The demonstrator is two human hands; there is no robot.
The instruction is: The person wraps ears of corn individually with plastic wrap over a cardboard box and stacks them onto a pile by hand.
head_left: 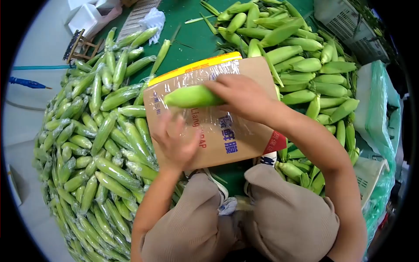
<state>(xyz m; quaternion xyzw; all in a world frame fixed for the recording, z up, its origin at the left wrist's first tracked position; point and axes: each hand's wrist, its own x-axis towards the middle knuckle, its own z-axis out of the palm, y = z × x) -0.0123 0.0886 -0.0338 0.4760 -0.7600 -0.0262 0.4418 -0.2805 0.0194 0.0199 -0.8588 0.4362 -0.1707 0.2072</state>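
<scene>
My right hand (238, 94) grips the thick end of an ear of corn (190, 96) in its green husk, held level over a cardboard box (187, 150). Clear plastic wrap (170, 89) lies across the box top under the corn. Just below the corn's tip is my left hand (176, 137), blurred by motion, its fingers apart and pointing up toward it. Whether its fingertips touch the wrap or the corn cannot be made out. A yellow strip (196, 67) runs along the box's far edge.
To the left lies a large heap of plastic-wrapped corn (104, 174). A pile of unwrapped corn (301, 65) lies to the right. Crates, a grey one (345, 22) and one with green plastic (375, 105), stand at the far right. My knees (283, 201) are close below the box.
</scene>
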